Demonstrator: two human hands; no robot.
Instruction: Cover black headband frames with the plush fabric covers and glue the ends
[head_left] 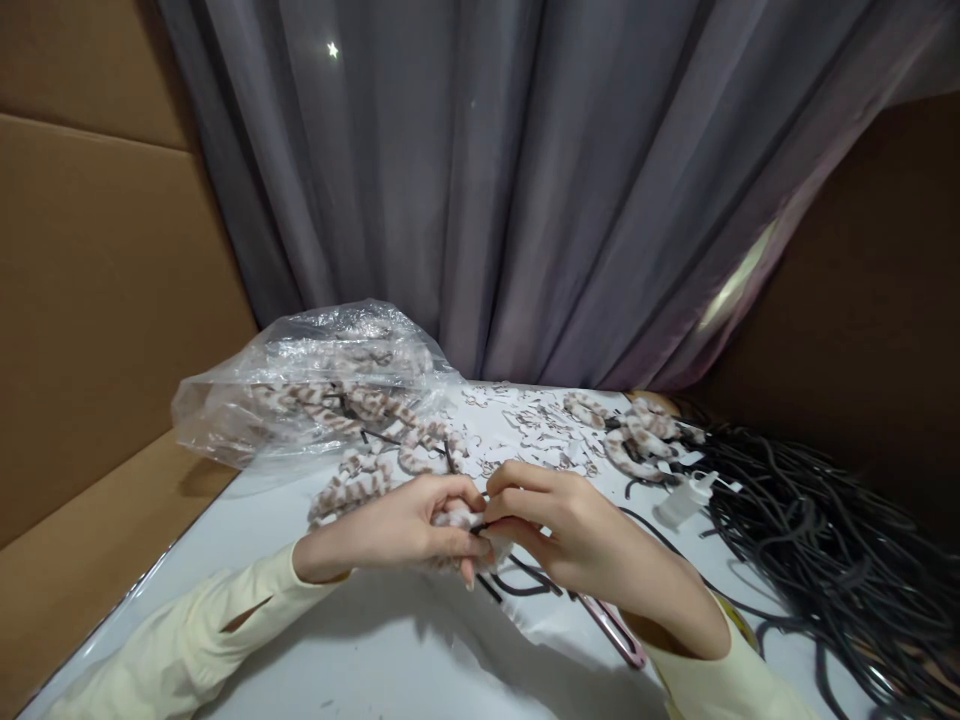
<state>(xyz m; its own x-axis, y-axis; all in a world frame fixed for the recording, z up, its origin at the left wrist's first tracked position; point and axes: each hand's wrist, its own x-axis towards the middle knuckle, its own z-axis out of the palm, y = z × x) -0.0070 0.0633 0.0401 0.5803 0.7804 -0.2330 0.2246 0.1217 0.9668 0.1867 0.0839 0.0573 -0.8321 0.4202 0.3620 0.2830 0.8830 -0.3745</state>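
My left hand (pixel 427 520) is closed around a fluffy white-and-brown plush piece (pixel 457 518), whose lower part is hidden by the fingers. Pinched at the end of that plush is a black cord, held by my right hand (pixel 544 515); the fingertips of both hands nearly meet there. Loose black cord pieces (pixel 525 580) show just below the hands. Beside my left wrist lie more striped plush pieces (pixel 352 485). Under my right forearm rests a pink-handled tool (pixel 615 630), partly covered.
A clear plastic bag (pixel 247 400) of striped plush pieces stands at the back left. Small scraps (pixel 544 425) litter the white table (pixel 360 640). Back right are plush pieces (pixel 637 435), a small white bottle (pixel 682 500) and a big heap of black cords (pixel 825 540). Cardboard walls (pixel 97 280) flank both sides.
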